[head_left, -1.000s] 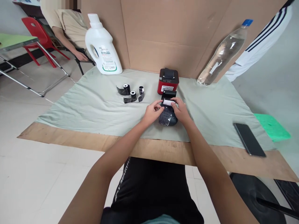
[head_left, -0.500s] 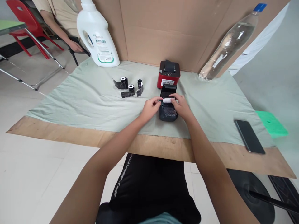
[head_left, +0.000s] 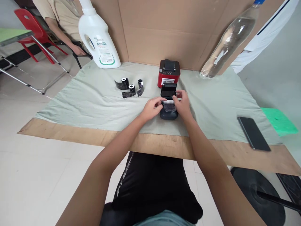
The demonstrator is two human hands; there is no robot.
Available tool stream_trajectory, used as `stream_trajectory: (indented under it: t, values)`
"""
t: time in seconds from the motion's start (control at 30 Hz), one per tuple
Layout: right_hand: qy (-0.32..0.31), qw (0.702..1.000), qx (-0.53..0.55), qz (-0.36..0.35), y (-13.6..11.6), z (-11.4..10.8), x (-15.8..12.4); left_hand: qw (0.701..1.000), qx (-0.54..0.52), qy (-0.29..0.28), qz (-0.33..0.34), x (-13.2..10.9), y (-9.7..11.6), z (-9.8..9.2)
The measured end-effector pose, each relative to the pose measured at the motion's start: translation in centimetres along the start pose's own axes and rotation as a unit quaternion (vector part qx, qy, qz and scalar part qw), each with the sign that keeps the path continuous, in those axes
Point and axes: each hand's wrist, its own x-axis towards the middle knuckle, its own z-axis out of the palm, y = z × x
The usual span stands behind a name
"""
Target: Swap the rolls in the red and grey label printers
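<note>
A black portable receipt printer (head_left: 168,115) lies before me with its lid (head_left: 168,91) raised. In its bay sits a white paper roll (head_left: 168,102), and a dark strip of paper (head_left: 169,107) hangs from it over the printer's front. My left hand (head_left: 152,108) grips the printer's left side, thumb and index finger curled by the roll's end. On the opposite side my right hand (head_left: 182,103) holds the printer's edge, its thumb at the roll's right end and its forefinger beside the lid. The far fingertips of the right hand are partly hidden.
Behind stands a red-and-black printer (head_left: 168,74). Several small dark paper rolls (head_left: 132,89) lie left. A white detergent bottle (head_left: 101,40) and a clear bottle (head_left: 230,44) flank the cardboard wall (head_left: 162,34). A phone (head_left: 254,133) rests right; a person's hand (head_left: 78,50) shows far left.
The white roll sits lower in the printer's bay. My right hand has shifted up toward the lid; the left hand stays at the printer's left side. The camera view has shifted slightly.
</note>
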Motion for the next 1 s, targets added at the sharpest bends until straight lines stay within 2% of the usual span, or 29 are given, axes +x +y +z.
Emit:
stream_trajectory:
  t: [0.07, 0.17, 0.27, 0.33, 0.43, 0.5, 0.63, 0.8, 0.93, 1.0]
  values:
    - [0.005, 0.997, 0.066, 0.027, 0.5, 0.4, 0.1, 0.998, 0.02, -0.034, 0.044, -0.2, 0.3, -0.5]
    - [-0.029, 0.987, 0.15, 0.043, 0.8, 0.7, 0.5, 0.994, 0.052, -0.057, 0.076, -0.4, 0.7, -1.0]
    - [-0.049, 0.977, 0.199, 0.06, 0.6, 0.6, 0.5, 0.994, 0.057, -0.043, 0.077, -0.6, 0.8, -1.0]
    - [-0.055, 0.972, 0.217, 0.07, 0.3, 0.3, 0.3, 0.995, 0.057, -0.014, 0.079, -0.6, 0.7, -0.9]
    - [-0.078, 0.972, 0.212, 0.056, -0.1, -0.3, -0.2, 0.994, 0.064, 0.046, 0.078, -0.5, 0.3, -1.0]
    - [-0.104, 0.975, 0.192, 0.042, -0.2, -0.7, -0.4, 0.994, 0.064, 0.065, 0.059, -0.3, -0.1, -1.1]
    - [-0.144, 0.971, 0.187, 0.046, -0.2, -1.2, -0.2, 0.997, 0.059, 0.045, 0.015, -0.2, -0.7, -1.1]
    - [-0.163, 0.961, 0.21, 0.076, 0.1, -1.7, 0.1, 0.997, 0.073, 0.004, 0.026, -0.1, -1.0, -0.8]
    - [-0.203, 0.951, 0.215, 0.086, 0.3, -1.8, 0.2, 0.999, 0.052, -0.006, 0.013, -0.1, -1.0, -0.7]
    - [-0.199, 0.959, 0.191, 0.062, 0.4, -1.7, 0.3, 0.999, 0.044, -0.004, 0.005, 0.0, -0.9, -0.7]
